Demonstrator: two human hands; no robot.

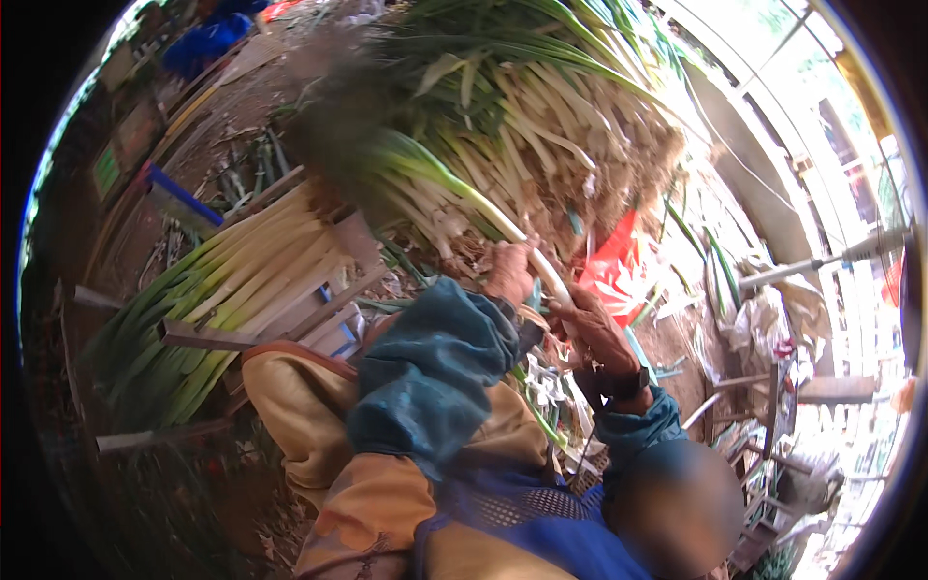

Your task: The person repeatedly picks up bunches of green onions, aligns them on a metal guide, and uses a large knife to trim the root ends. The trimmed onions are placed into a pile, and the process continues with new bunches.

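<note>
At the far left, a wooden rack [208,336] with open sides is filled with a bundle of leeks [246,266], laid side by side; their pale stems are pointed to the upper right and their green leaves are spread to the lower left. Above the rack, a blue bar [184,198] is seen at a slant.

Near the middle, a single leek [478,205] is held out across the front of a large pile [570,116], its leaves up toward the left and its white stem brought down to the right. The stem is gripped by the left hand [510,273], whose fingers are closed round it. The stem's lower end is touched by the right hand [592,333], with fingers curled in; how firmly it is gripped cannot be told. In the pile, many leeks are heaped with their roots turned to the right.

Just beyond the right hand, a crumpled red plastic bag [623,259] is seen; its contents cannot be made out. Farther right, a pale sack [788,314] is slumped, its contents hidden, above a wooden frame [778,411].
</note>
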